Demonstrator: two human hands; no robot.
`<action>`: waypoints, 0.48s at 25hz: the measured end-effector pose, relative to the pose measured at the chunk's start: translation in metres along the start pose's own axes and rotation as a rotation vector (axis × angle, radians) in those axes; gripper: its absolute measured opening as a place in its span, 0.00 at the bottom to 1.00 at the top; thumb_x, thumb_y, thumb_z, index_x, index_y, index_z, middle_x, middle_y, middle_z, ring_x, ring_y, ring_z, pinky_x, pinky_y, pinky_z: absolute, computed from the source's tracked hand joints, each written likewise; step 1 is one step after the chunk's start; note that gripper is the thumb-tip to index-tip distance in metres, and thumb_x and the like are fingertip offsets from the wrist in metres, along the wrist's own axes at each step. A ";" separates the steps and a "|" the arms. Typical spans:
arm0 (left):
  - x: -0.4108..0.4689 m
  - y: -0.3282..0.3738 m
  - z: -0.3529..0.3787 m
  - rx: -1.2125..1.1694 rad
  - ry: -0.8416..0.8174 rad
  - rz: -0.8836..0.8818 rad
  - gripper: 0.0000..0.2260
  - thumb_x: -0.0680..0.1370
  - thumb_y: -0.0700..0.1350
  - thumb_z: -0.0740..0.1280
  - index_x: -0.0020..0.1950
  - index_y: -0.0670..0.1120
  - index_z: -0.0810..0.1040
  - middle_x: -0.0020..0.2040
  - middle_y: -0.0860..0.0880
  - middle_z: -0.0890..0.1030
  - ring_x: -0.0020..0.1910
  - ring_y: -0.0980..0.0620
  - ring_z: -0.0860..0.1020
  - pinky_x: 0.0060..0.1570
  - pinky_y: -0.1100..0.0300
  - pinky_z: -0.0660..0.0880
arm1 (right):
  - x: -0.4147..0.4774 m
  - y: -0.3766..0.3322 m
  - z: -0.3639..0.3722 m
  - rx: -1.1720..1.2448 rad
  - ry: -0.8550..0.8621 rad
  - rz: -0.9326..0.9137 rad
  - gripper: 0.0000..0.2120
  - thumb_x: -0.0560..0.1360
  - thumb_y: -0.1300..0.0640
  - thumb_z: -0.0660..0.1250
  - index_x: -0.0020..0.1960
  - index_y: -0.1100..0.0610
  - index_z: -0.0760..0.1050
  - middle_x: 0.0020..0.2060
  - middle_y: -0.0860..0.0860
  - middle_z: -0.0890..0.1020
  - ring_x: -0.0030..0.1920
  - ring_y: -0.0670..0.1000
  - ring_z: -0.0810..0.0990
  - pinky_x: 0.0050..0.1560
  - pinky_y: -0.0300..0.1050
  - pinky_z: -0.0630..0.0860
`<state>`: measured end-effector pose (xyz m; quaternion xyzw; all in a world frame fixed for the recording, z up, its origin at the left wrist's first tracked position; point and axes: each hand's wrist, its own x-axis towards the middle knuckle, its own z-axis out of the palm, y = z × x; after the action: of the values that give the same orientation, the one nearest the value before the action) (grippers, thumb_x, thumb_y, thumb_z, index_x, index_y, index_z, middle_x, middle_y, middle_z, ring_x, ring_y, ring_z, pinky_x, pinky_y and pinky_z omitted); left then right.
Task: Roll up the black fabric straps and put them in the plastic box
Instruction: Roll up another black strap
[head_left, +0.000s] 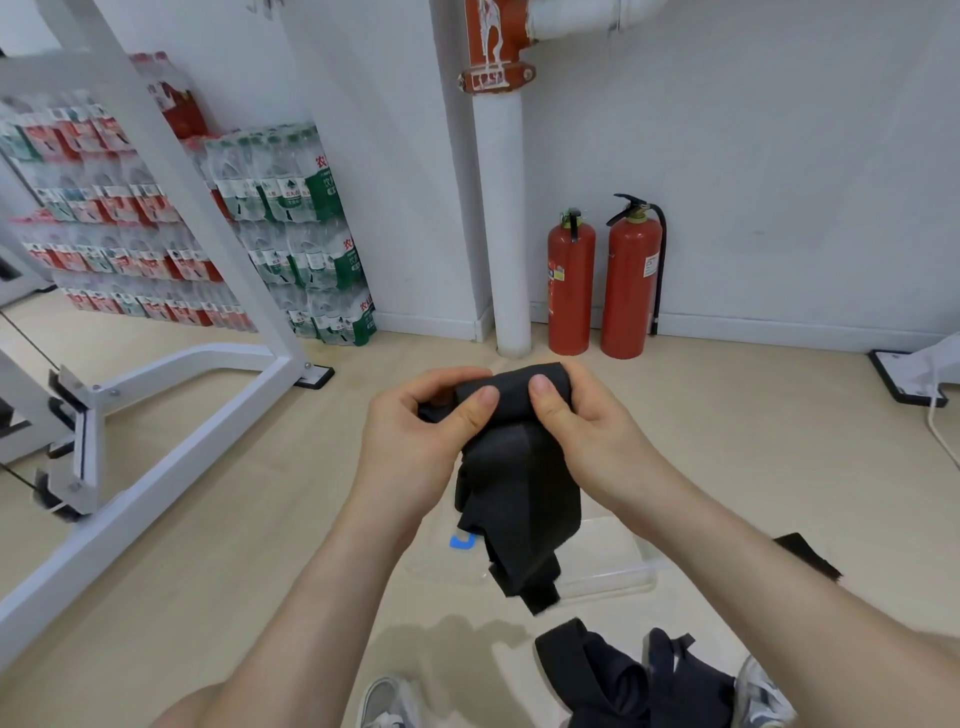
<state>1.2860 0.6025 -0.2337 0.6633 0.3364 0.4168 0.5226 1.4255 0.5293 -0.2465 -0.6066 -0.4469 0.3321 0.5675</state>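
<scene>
two hands, left hand (415, 421) and right hand (579, 423), pinch the half-rolled wide black fabric strap (515, 480) between them, its tail dangling over the clear plastic box (636, 569) beneath. easing either thumb could let the coil unwind.

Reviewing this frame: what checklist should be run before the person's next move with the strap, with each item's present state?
1. Grip on the roll: left hand and right hand both pinch the rolled end of the black strap: ok.
2. Rolling finished: a long tail hangs loose below the hands: not ok.
3. Plastic box in place: it sits on the floor below the hands: ok.
4. Tail free of the box: cannot tell.
5. Box has room: its inside is partly hidden by the tail: cannot tell.
6. Other straps rolled: they lie in a loose heap on the floor: not ok.
</scene>
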 end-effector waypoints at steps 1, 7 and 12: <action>0.000 0.001 0.001 -0.026 0.009 0.003 0.08 0.73 0.37 0.73 0.48 0.49 0.85 0.39 0.54 0.84 0.40 0.58 0.81 0.40 0.64 0.77 | -0.001 -0.001 0.000 -0.030 -0.015 0.003 0.11 0.83 0.47 0.56 0.57 0.50 0.73 0.48 0.45 0.81 0.50 0.39 0.80 0.54 0.40 0.76; -0.004 0.000 0.003 -0.044 0.010 0.060 0.18 0.68 0.27 0.74 0.43 0.52 0.85 0.39 0.54 0.85 0.41 0.58 0.82 0.41 0.67 0.77 | -0.002 -0.003 0.002 0.154 -0.024 0.083 0.17 0.80 0.39 0.56 0.56 0.50 0.75 0.46 0.44 0.83 0.50 0.40 0.82 0.53 0.37 0.78; -0.003 0.002 0.000 0.040 -0.019 0.169 0.21 0.66 0.25 0.74 0.43 0.52 0.84 0.44 0.57 0.85 0.48 0.59 0.82 0.48 0.69 0.76 | -0.003 -0.003 0.002 0.258 -0.058 0.173 0.16 0.78 0.43 0.64 0.58 0.53 0.74 0.50 0.52 0.83 0.51 0.50 0.84 0.55 0.49 0.81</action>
<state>1.2844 0.5994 -0.2324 0.7035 0.2824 0.4465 0.4753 1.4224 0.5271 -0.2436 -0.5548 -0.3628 0.4518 0.5970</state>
